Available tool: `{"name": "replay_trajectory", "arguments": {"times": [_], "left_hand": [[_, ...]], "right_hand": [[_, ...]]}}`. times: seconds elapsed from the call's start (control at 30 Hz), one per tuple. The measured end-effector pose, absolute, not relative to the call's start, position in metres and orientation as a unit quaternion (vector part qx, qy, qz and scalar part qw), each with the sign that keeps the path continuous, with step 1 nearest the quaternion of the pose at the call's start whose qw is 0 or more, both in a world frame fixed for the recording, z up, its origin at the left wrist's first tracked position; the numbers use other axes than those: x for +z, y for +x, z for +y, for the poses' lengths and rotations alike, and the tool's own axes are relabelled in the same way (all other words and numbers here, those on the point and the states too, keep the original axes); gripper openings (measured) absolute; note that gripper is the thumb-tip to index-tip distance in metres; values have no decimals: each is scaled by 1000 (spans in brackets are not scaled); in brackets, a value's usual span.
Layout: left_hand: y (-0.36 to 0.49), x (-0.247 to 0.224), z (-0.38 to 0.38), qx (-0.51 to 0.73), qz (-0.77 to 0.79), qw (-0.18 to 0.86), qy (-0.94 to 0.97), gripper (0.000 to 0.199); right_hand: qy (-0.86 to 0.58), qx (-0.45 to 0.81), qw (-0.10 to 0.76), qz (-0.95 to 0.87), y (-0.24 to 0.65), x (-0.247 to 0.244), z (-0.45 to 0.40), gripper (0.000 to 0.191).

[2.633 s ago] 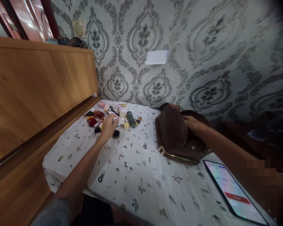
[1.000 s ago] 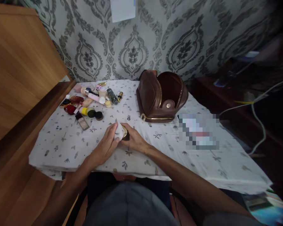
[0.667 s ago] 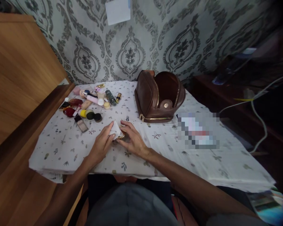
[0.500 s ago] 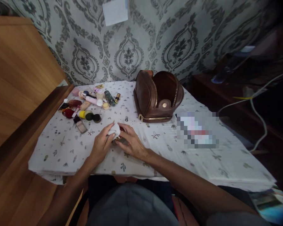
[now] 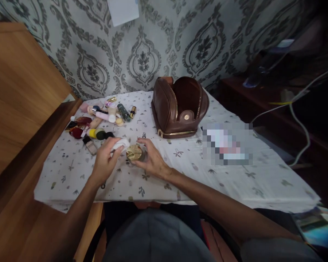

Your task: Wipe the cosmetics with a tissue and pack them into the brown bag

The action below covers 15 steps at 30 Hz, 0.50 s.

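While the brown bag (image 5: pixel 165 109) stands with its top gaping wide, both hands work on the near side of it and to its left. The left hand (image 5: pixel 105 160) is closed, its thumb and fingers pinching a bunched white cloth (image 5: pixel 122 144). The right hand (image 5: pixel 155 159) is curved partway open, thumb and fingers spread around the sides of a gold-topped container (image 5: pixel 134 152), clamped on it. That container is nearer the person than the bag and left of it, its shiny top facing the cloth; whether the two touch, I cannot tell. Farther left of the bag lie the heaped cosmetics (image 5: pixel 105 115), with a small dark-capped bottle (image 5: pixel 91 147) at their near edge. To the bag's near right, a pixelated flat object (image 5: pixel 226 145) lies on the patterned tablecloth (image 5: pixel 180 182).
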State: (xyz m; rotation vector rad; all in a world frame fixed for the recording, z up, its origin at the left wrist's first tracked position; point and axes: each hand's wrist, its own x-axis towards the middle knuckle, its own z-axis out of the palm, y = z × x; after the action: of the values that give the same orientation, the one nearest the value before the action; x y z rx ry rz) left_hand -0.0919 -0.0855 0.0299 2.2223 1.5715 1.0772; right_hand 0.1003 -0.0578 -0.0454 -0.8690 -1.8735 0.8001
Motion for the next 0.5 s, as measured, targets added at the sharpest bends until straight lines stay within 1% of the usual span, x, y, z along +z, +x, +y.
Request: {"name": "replay_trajectory", "arguments": {"times": [0.03, 0.07, 0.1, 0.13, 0.17, 0.23, 0.27, 0.3, 0.33, 0.4, 0.5], "left_hand": [[-91, 31, -87, 333, 519, 91, 782, 23], [-90, 31, -88, 300, 505, 80, 805, 25], [-87, 31, -90, 271, 493, 73, 824, 27], [-84, 30, -92, 244, 483, 68, 838, 29], [-81, 30, -93, 216, 476, 63, 850, 28], [-75, 29, -92, 164, 471, 43, 866, 26], [-72, 29, -90, 144, 471, 29, 870, 25], [-69, 30, -88, 129, 471, 15, 872, 26], [-67, 31, -85, 118, 472, 3, 874, 27], [-63, 34, -78, 111, 474, -3, 873, 29], [-59, 40, -68, 106, 483, 23, 869, 27]], "right_hand": [[-375, 346, 428, -746, 100, -47, -56, 83], [-396, 364, 407, -738, 99, -48, -55, 93], [-410, 372, 388, -737, 98, -49, -54, 97], [-417, 371, 371, -742, 97, -49, -52, 94], [-416, 362, 358, -753, 96, -48, -51, 83], [-403, 338, 346, -777, 94, -44, -50, 52], [-396, 327, 346, -785, 94, -43, -50, 41], [-394, 318, 347, -789, 93, -41, -50, 34], [-396, 311, 348, -790, 93, -40, -49, 31], [-402, 300, 349, -792, 93, -40, -49, 33], [-389, 295, 350, -800, 94, -44, -47, 37]]}}
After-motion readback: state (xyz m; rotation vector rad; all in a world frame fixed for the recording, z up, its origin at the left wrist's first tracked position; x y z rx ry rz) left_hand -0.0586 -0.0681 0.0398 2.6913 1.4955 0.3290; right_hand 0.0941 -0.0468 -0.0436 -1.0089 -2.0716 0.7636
